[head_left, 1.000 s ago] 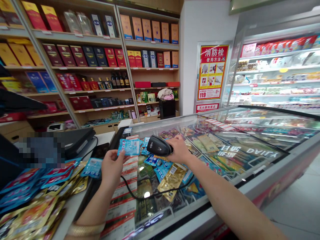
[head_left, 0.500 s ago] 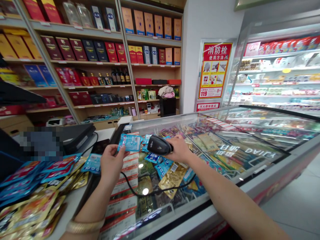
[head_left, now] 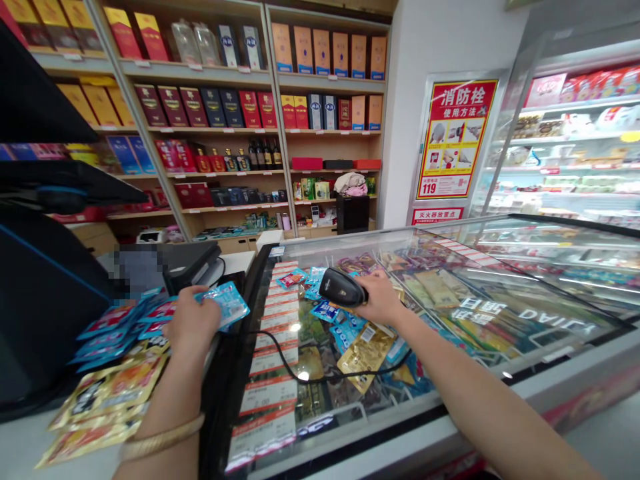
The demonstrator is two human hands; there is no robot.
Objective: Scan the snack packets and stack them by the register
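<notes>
My left hand (head_left: pixel 191 325) is closed on a small light-blue packet (head_left: pixel 229 303) and holds it low over the white counter (head_left: pixel 30 450), beside a heap of blue and gold packets (head_left: pixel 116 347). My right hand (head_left: pixel 384 300) grips a black barcode scanner (head_left: pixel 343 289) above the glass lid of the chest freezer (head_left: pixel 450 293). The scanner's black cable (head_left: pixel 300 373) trails across the glass. Several blue packets (head_left: pixel 334 319) and a gold packet (head_left: pixel 365 353) lie on the glass under the scanner.
A black monitor (head_left: pixel 35 293) stands at the left edge of the counter, with a dark till device (head_left: pixel 187 261) behind the heap. Shelves of boxed goods (head_left: pixel 225 113) fill the back wall. An open chiller (head_left: pixel 570 140) stands at the right, beside a red notice (head_left: pixel 453 137).
My left hand has carried the light-blue packet away from the scanner, down and left to the heap on the counter. My right hand still holds the scanner. The camera view has turned left.
</notes>
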